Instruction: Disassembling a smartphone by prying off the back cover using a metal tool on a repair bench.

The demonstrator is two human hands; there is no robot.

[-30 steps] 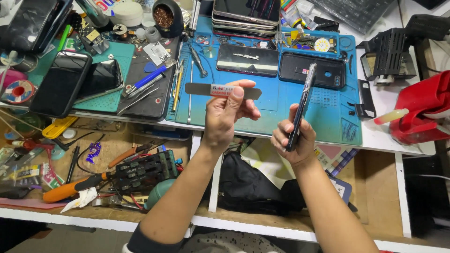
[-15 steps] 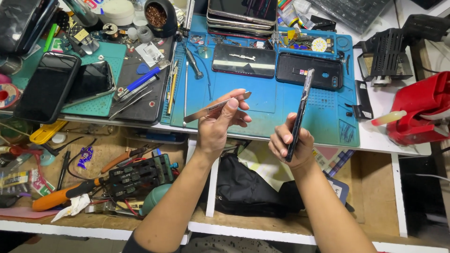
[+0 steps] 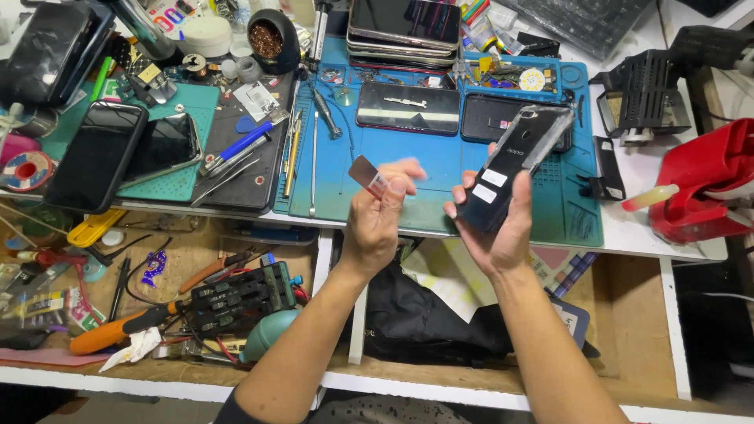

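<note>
Left hand (image 3: 381,224): raised over the bench's front edge, fingers (image 3: 397,188) pinched together on a thin flat pry card (image 3: 367,176), tilted up to the left; fingertips blurred.
Pry card: grey blade with a reddish band near the grip, above the blue mat (image 3: 440,169), just left of the phone and not touching it.
Right hand (image 3: 495,224): palm cupped under a dark phone (image 3: 510,169), fingers wrapped round its left edge, thumb along the right side; clamped on the phone.
Phone: held back side up, slanting up to the right, white stickers on the back, clear film near the top end; above the mat, clear of the bench.
Mat: blue, covering the middle of the bench (image 3: 628,235); two dark phones (image 3: 408,107) flat on its far part, a parts tray (image 3: 510,78) behind them.
Stack (image 3: 404,27): several phones piled at the mat's far edge.
Left of mat: screwdriver (image 3: 326,114), tweezers (image 3: 292,153), blue-handled tool (image 3: 236,145) on a dark pad.
Green mat (image 3: 184,102): far left, two black phones (image 3: 98,153) lying on it side by side.
Right: red dispenser (image 3: 703,192) and a black stand (image 3: 644,98) on the white bench.
Drawer (image 3: 188,259): open below, crowded with pliers (image 3: 118,334), cables and a black bit holder (image 3: 239,294).
Black bag (image 3: 424,318): under the bench, between the forearms.
</note>
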